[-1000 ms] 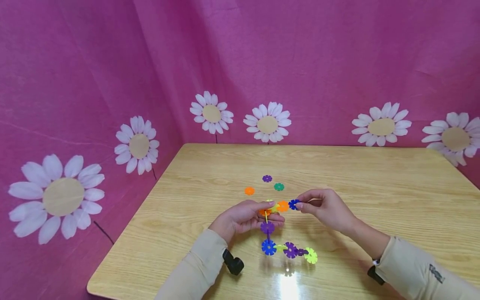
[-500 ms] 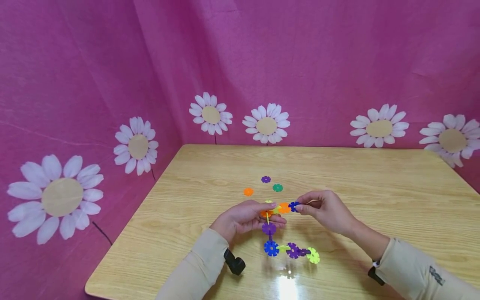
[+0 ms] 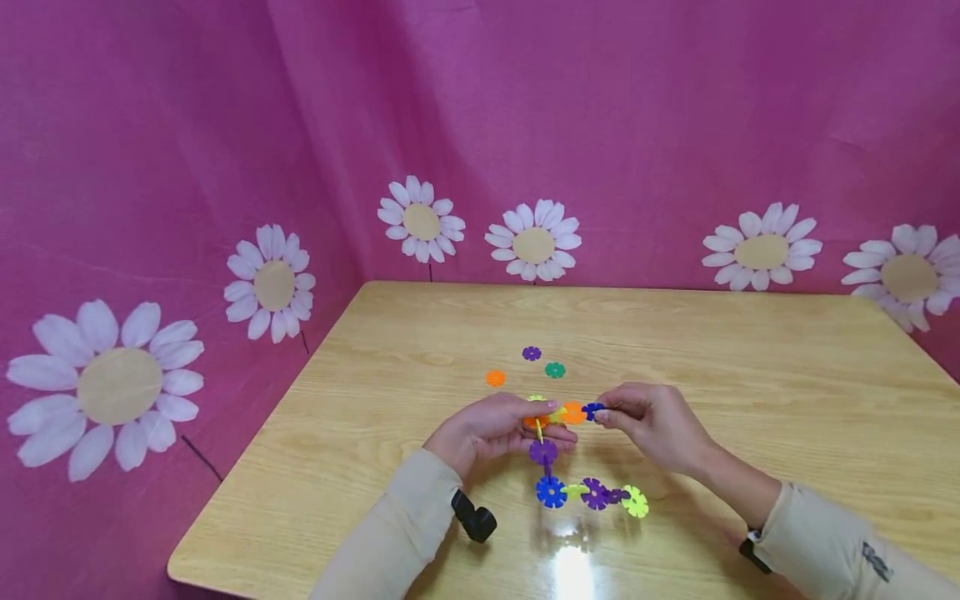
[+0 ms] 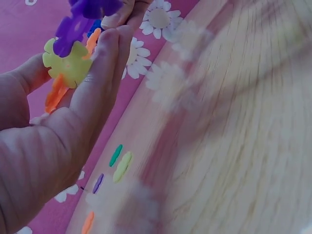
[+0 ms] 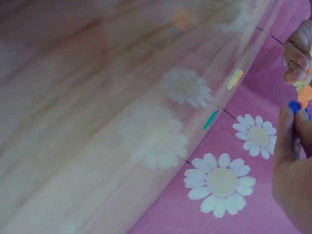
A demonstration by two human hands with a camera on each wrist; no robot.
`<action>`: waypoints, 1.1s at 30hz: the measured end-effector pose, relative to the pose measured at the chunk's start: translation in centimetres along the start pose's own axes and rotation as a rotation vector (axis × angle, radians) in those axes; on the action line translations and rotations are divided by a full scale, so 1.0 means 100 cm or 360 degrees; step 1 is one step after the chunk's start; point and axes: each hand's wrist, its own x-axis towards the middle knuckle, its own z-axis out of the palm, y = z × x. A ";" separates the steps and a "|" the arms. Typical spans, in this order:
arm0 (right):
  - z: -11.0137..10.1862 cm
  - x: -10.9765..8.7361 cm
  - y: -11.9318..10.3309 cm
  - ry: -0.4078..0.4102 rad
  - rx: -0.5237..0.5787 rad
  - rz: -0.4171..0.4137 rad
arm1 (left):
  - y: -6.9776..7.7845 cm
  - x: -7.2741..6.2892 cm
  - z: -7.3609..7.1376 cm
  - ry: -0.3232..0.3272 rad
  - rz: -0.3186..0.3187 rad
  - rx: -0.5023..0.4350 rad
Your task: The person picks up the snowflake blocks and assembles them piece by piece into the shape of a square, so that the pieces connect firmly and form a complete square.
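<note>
My left hand [image 3: 487,429] holds a chain of flower-shaped interlocking discs, thumb on top and fingers beneath. In the left wrist view, a yellow disc [image 4: 67,64] and an orange disc [image 4: 56,93] lie between thumb and fingers. A purple disc [image 3: 543,452], a blue disc [image 3: 551,492] and more purple and yellow discs hang below, ending in a bright yellow disc [image 3: 635,502]. Rightward from the left thumb sticks out an orange disc [image 3: 573,412]. Thumb and forefinger of my right hand [image 3: 663,429] pinch a dark blue disc [image 3: 592,412], right at that orange disc's edge.
Beyond the hands, loose orange [image 3: 496,378], purple [image 3: 532,353] and green [image 3: 555,370] discs lie flat on the wooden table [image 3: 750,350]. A loose yellow disc [image 4: 123,166] shows beside the green one in the left wrist view. Pink flowered cloth [image 3: 600,125] stands behind and at left.
Both hands have shifted very slightly right, and the hanging part of the chain has swung a little to the right. The dark blue disc stays in the right hand's pinch.
</note>
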 end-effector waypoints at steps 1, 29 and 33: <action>-0.001 -0.001 0.000 0.0011 -0.0040 -0.0042 | 0.000 0.002 0.001 -0.0013 -0.0002 0.0016; -0.008 0.068 0.020 -0.0459 -0.0327 0.0040 | -0.006 0.000 -0.011 -0.0092 0.0026 -0.0118; 0.007 0.086 0.025 -0.0673 -0.0438 -0.0099 | -0.007 -0.002 -0.011 -0.0119 0.0014 -0.0080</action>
